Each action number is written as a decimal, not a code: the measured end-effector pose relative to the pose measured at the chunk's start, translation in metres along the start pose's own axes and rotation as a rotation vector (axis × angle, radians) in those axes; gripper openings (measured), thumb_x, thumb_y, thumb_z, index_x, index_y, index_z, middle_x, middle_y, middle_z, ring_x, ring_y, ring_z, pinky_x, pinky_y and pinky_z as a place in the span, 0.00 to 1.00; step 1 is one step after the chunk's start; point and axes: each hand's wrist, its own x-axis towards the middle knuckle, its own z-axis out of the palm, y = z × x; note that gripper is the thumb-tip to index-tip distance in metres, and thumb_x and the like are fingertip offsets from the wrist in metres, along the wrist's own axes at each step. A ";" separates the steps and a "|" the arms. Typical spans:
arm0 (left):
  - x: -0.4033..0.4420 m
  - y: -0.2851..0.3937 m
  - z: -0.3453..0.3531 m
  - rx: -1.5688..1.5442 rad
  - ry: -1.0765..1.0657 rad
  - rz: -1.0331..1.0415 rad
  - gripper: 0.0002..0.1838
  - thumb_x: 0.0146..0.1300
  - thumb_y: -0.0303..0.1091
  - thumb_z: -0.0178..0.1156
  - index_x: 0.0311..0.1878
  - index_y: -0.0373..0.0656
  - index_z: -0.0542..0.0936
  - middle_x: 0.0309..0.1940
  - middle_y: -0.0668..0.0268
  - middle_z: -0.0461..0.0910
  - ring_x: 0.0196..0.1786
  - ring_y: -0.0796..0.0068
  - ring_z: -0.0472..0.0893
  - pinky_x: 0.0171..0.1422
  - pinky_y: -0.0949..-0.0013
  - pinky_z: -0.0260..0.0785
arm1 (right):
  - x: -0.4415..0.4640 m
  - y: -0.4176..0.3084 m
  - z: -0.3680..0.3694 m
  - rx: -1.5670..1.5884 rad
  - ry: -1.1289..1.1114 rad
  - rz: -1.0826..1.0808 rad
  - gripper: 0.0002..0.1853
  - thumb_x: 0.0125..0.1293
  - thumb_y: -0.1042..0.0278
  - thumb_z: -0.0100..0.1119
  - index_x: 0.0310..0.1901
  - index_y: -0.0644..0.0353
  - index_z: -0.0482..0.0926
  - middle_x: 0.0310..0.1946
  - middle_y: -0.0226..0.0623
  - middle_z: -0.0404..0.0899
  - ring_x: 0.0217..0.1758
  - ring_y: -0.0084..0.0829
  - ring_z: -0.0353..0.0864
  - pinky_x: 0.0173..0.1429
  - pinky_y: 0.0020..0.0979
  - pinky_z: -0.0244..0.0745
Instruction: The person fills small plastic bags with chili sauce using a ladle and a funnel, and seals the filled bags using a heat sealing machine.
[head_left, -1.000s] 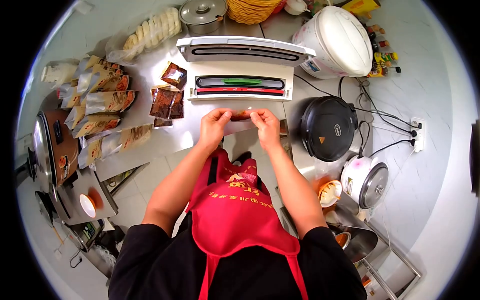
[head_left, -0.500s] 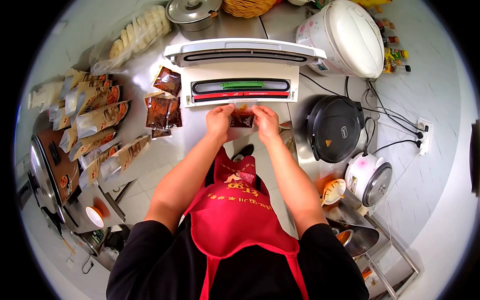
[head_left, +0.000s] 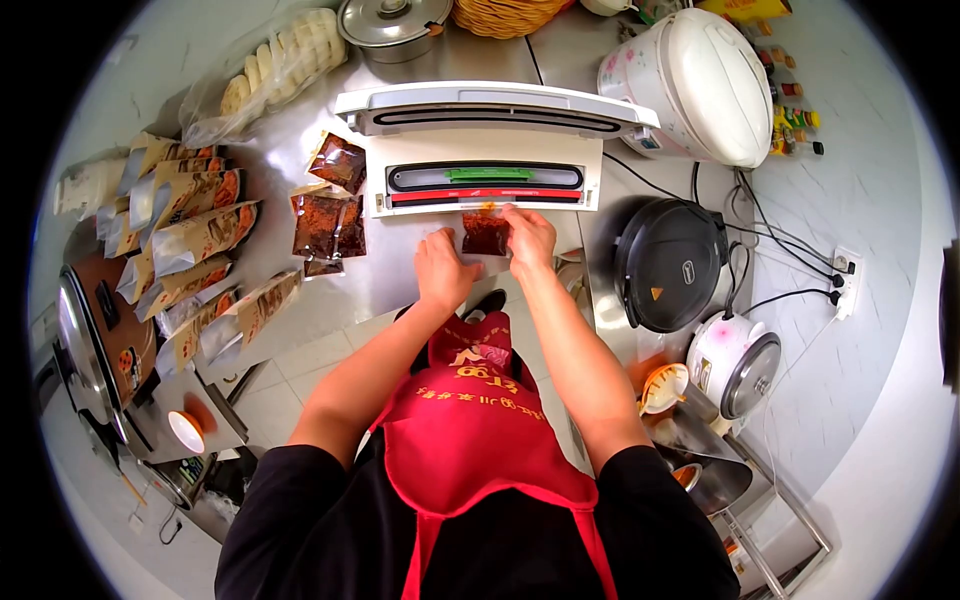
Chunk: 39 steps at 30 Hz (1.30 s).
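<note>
A clear packet of dark red sauce (head_left: 485, 233) lies at the front edge of the white vacuum sealer (head_left: 385, 205), its top edge at the sealer's front. My right hand (head_left: 529, 238) pinches the packet's right upper side. My left hand (head_left: 443, 267) is just left of the packet and apart from it, fingers spread, with nothing in it. The sealer's lid (head_left: 490, 96) stands raised, showing a green piece (head_left: 488, 174) and a red strip. Several filled sauce packets (head_left: 328, 226) lie to the left of the sealer.
Printed pouches (head_left: 205, 237) stand in a row at the left. Behind are a bag of pale buns (head_left: 285, 62), a lidded metal pot (head_left: 392, 22) and a wicker basket (head_left: 505, 14). At the right are a white cooker (head_left: 712, 88), a black round appliance (head_left: 672, 264) and cables.
The packet has gone from nearly edge-on between both hands to lying flat at the sealer's front. My left hand has let go and moved slightly down; my right hand keeps hold.
</note>
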 end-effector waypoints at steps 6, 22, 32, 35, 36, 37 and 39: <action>0.001 0.003 0.014 0.078 -0.040 -0.054 0.33 0.45 0.40 0.78 0.53 0.40 0.73 0.49 0.57 0.76 0.54 0.53 0.74 0.61 0.54 0.63 | -0.004 -0.002 0.002 -0.134 0.124 -0.128 0.10 0.63 0.66 0.71 0.35 0.64 0.81 0.30 0.29 0.82 0.28 0.18 0.74 0.32 0.23 0.69; 0.002 -0.001 0.023 0.042 0.094 -0.059 0.30 0.45 0.41 0.78 0.48 0.41 0.74 0.43 0.61 0.77 0.50 0.57 0.74 0.58 0.55 0.62 | -0.028 -0.234 0.035 -1.524 -0.229 -1.589 0.25 0.55 0.71 0.66 0.57 0.67 0.76 0.52 0.49 0.81 0.57 0.49 0.80 0.63 0.41 0.73; 0.001 -0.002 0.024 0.016 0.067 -0.107 0.29 0.47 0.42 0.77 0.49 0.43 0.74 0.45 0.60 0.77 0.52 0.55 0.74 0.57 0.54 0.62 | -0.029 -0.226 0.019 -1.520 -0.600 -1.383 0.19 0.47 0.76 0.66 0.45 0.61 0.78 0.41 0.44 0.80 0.47 0.48 0.79 0.51 0.42 0.76; 0.001 -0.003 0.025 0.012 0.074 -0.102 0.29 0.47 0.42 0.77 0.49 0.42 0.74 0.45 0.60 0.77 0.52 0.55 0.74 0.57 0.54 0.62 | -0.029 -0.201 0.009 -1.537 -0.642 -1.379 0.22 0.43 0.76 0.69 0.44 0.60 0.74 0.41 0.42 0.75 0.47 0.46 0.75 0.52 0.41 0.74; 0.000 -0.002 0.024 0.013 0.073 -0.104 0.29 0.47 0.42 0.77 0.49 0.42 0.74 0.45 0.60 0.77 0.52 0.55 0.74 0.57 0.54 0.62 | -0.030 -0.192 0.007 -1.534 -0.639 -1.376 0.23 0.43 0.77 0.67 0.45 0.61 0.74 0.41 0.43 0.74 0.47 0.46 0.74 0.53 0.41 0.73; 0.000 -0.002 0.023 0.013 0.074 -0.100 0.29 0.47 0.42 0.77 0.49 0.42 0.74 0.45 0.60 0.77 0.52 0.55 0.74 0.56 0.54 0.62 | -0.026 -0.180 0.004 -1.537 -0.623 -1.414 0.23 0.42 0.78 0.66 0.44 0.60 0.73 0.41 0.41 0.73 0.46 0.45 0.74 0.52 0.41 0.73; 0.000 -0.002 0.023 0.017 0.074 -0.098 0.29 0.47 0.42 0.77 0.48 0.42 0.74 0.45 0.60 0.77 0.52 0.55 0.74 0.56 0.54 0.62 | -0.019 -0.161 -0.001 -1.552 -0.601 -1.425 0.23 0.42 0.78 0.66 0.44 0.59 0.73 0.41 0.41 0.72 0.46 0.44 0.73 0.51 0.40 0.72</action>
